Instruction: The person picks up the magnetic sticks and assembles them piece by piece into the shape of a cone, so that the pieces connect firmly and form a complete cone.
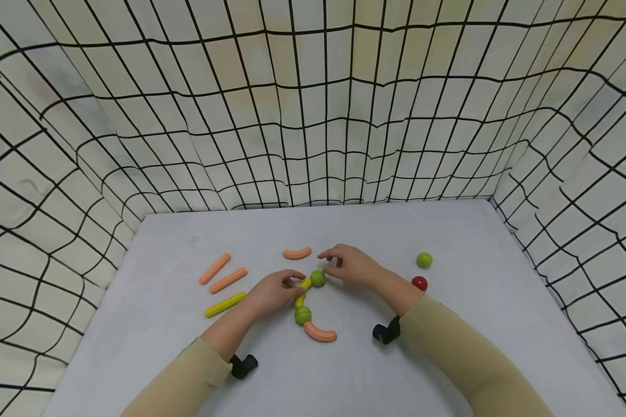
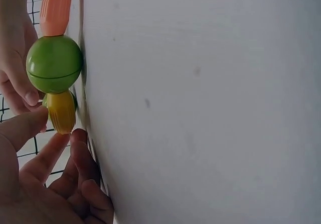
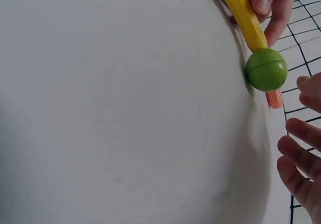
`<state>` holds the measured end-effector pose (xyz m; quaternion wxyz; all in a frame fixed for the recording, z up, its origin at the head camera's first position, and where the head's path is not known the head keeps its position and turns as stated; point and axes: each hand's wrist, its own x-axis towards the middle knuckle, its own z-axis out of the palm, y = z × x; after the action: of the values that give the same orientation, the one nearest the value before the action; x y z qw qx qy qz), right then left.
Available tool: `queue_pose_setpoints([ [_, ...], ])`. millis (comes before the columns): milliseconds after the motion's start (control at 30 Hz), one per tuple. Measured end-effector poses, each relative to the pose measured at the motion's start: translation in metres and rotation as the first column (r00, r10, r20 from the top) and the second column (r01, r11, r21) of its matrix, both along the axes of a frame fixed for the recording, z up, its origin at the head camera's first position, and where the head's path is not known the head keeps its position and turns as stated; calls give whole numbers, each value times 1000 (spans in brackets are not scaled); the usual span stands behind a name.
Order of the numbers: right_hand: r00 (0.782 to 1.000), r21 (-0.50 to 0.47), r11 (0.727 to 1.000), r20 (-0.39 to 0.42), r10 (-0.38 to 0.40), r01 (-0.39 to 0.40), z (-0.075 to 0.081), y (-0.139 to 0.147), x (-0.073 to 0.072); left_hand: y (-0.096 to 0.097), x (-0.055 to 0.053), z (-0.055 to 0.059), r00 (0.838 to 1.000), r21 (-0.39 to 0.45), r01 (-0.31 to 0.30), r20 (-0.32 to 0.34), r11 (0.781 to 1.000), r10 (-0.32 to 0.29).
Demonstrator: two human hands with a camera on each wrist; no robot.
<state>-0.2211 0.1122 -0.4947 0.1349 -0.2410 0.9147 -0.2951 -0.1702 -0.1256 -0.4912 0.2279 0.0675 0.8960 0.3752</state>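
My left hand (image 1: 273,294) pinches a yellow curved toy rod (image 1: 299,300) between thumb and fingers. A grooved green ball (image 1: 302,315) sits at the rod's near end, and a second green ball (image 1: 317,278) at its far end. From the nearer ball an orange curved rod (image 1: 320,333) extends to the right, joined in line in the left wrist view. My right hand (image 1: 353,267) hovers beside the far ball, holding nothing. Its fingers are spread and slightly bent in the right wrist view, apart from the ball (image 3: 267,70).
Another orange curved rod (image 1: 297,253) lies farther back. Two straight orange rods (image 1: 215,269) and a straight yellow rod (image 1: 225,304) lie at left. A lime green ball (image 1: 424,260) and a red ball (image 1: 419,283) are at right. Black netting (image 1: 313,121) surrounds the white table (image 1: 480,255).
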Motion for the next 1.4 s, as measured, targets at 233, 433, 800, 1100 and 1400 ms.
queue_pose_setpoints([
  [233,999,7,1000,50,-22,22,5,-6,-19,-4,0,4,1000,10,22,20,1000,-23],
  [433,997,26,999,68,-35,33,6,-17,-34,-7,0,5,999,32,38,25,999,-39],
  [800,997,28,997,46,69,-70,6,-40,-49,-8,2,6,999,40,44,22,998,-45],
  [1100,989,108,983,21,144,-146,2,-51,-54,-8,3,2,999,38,25,31,999,-26],
  [1400,985,140,975,-15,174,-171,-2,-60,-57,-10,0,0,999,55,39,22,998,-41],
])
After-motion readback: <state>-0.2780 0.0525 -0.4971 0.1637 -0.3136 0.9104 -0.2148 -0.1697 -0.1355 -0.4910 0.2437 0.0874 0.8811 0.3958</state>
